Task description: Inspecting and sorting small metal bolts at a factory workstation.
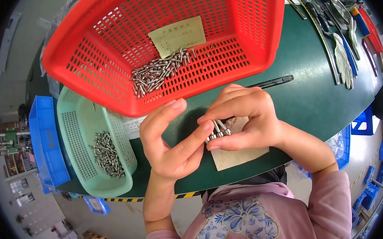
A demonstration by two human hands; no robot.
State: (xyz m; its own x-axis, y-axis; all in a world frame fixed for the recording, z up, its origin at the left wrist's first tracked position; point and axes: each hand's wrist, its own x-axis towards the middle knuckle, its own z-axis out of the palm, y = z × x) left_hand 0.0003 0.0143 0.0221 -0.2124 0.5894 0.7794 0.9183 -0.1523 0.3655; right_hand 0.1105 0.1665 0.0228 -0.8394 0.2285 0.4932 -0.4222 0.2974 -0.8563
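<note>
My right hand (247,116) is closed, pinching several small silver screws (218,129) between thumb and fingers, their thick heads toward me. My left hand (172,147) has its fingers spread apart; one fingertip reaches across to the screws, and it appears to hold nothing. Just beyond my hands stands a large red perforated basket (157,100), tilted in the view, with a pile of similar screws (159,73) and a yellowish paper card (178,36) in it. A light green perforated basket (128,159) to the left holds another heap of screws (108,153).
Under my hands, a beige sheet (228,160) lies on the green table (303,109). A black slim tool (274,82) rests behind my right hand. Blue bin (48,140) stands at far left. White gloves (343,61), a steel ruler (325,44) and hand tools lie at far right.
</note>
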